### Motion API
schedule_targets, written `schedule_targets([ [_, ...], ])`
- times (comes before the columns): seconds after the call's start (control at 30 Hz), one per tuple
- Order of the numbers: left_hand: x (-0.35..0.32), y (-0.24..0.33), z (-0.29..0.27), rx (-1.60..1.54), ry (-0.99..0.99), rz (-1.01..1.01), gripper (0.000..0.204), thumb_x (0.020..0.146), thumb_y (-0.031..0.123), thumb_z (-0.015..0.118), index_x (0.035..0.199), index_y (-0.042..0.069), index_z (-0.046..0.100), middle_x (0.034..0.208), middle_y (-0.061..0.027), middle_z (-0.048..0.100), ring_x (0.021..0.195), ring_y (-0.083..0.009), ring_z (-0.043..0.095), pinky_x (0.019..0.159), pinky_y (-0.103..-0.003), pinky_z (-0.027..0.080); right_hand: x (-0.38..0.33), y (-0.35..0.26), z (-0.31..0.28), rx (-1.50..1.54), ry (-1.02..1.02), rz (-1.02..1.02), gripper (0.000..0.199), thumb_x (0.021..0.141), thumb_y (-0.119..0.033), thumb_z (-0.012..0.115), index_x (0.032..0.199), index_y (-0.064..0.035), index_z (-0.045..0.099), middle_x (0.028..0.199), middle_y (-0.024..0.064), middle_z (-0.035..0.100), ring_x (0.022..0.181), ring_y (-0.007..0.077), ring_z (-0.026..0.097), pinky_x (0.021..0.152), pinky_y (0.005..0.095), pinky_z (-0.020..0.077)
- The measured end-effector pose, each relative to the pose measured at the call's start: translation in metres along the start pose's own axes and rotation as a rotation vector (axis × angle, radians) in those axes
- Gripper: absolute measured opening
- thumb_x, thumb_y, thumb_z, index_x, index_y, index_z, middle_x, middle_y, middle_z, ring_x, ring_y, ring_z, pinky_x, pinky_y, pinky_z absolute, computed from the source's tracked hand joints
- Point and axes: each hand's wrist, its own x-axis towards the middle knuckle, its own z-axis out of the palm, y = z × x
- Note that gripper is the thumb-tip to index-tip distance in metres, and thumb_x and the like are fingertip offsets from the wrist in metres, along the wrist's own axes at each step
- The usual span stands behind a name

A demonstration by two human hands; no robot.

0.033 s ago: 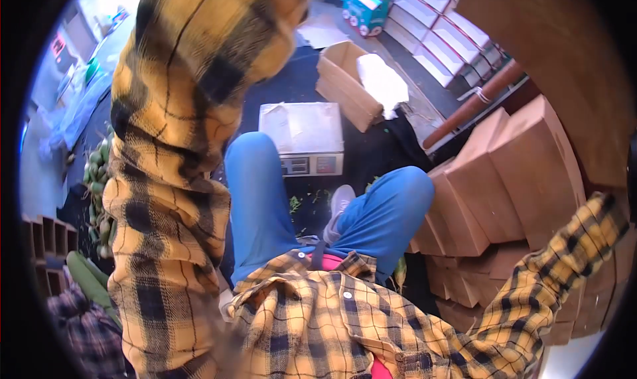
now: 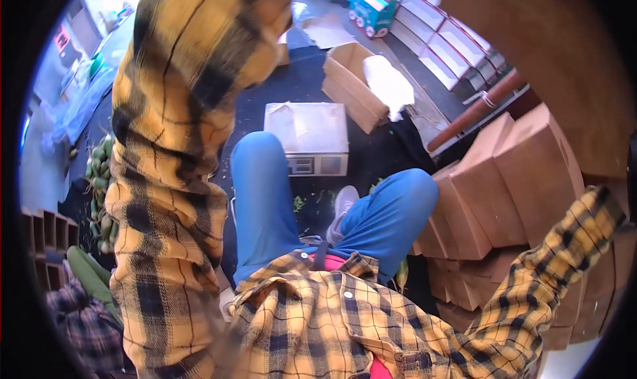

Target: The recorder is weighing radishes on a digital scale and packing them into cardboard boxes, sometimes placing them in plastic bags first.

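Slightly, the left sleeve (image 2: 166,239) has shifted left since the earlier frame, baring a bit of brown cardboard (image 2: 283,52). At far right, a large brown surface (image 2: 551,67) now spreads a little farther left; the right sleeve (image 2: 544,286) ends near it. Left hand and right hand are out of view; I cannot tell their grip. The scale (image 2: 305,130) still sits beyond the knees (image 2: 255,156).

The shirt (image 2: 298,319) is yellow-and-black checked, with white buttons (image 2: 348,295) and long sleeves (image 2: 162,253) toward the hands; a pink garment (image 2: 380,369) shows under it; the trousers (image 2: 262,200) are blue, the shoe (image 2: 343,206) is pale.
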Motion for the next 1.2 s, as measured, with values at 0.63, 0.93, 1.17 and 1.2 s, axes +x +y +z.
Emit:
schedule_targets([
  [0.63, -0.130, 0.032, -0.370, 0.543, 0.405, -0.270, 0.062, 0.101, 0.055, 0.048, 0.150, 0.016, 0.044, 0.144, -0.0015, 0.050, 0.132, -0.0134, 0.045, 0.106, -0.041, 0.038, 0.042, 0.233, 0.293, 0.230, -0.308, 0.346, 0.047, 0.102, -0.038, 0.052, 0.141, -0.0109, 0.050, 0.136, 0.0082, 0.057, 0.123, 0.0226, 0.056, 0.101, 0.0403, 0.0494],
  [0.93, -0.177, 0.001, -0.530, 0.540, 0.663, -0.341, 0.051, 0.104, 0.039, 0.049, 0.145, 0.009, 0.049, 0.137, -0.0011, 0.054, 0.123, -0.0119, 0.048, 0.100, -0.031, 0.042, 0.076, 0.369, 0.386, 0.303, -0.348, 0.500, 0.047, 0.102, -0.038, 0.053, 0.140, -0.0111, 0.051, 0.136, 0.0082, 0.058, 0.123, 0.0225, 0.057, 0.100, 0.0405, 0.0497],
  [1.17, -0.184, 0.023, -0.675, 0.650, 0.747, -0.206, 0.043, 0.104, 0.028, 0.049, 0.137, -0.001, 0.051, 0.134, -0.0073, 0.058, 0.115, -0.0180, 0.058, 0.099, -0.035, 0.048, 0.091, 0.471, 0.448, 0.326, -0.395, 0.665, 0.041, 0.100, -0.036, 0.054, 0.131, -0.0094, 0.055, 0.127, 0.0084, 0.062, 0.118, 0.0229, 0.060, 0.091, 0.0417, 0.0536],
  [1.2, -0.188, 0.018, -0.677, 0.648, 0.750, -0.217, 0.043, 0.104, 0.028, 0.049, 0.137, -0.001, 0.051, 0.134, -0.0073, 0.058, 0.115, -0.0180, 0.058, 0.099, -0.035, 0.048, 0.100, 0.472, 0.458, 0.334, -0.489, 0.674, 0.040, 0.101, -0.035, 0.052, 0.130, -0.0076, 0.056, 0.124, 0.0091, 0.064, 0.113, 0.0236, 0.062, 0.091, 0.0414, 0.0536],
])
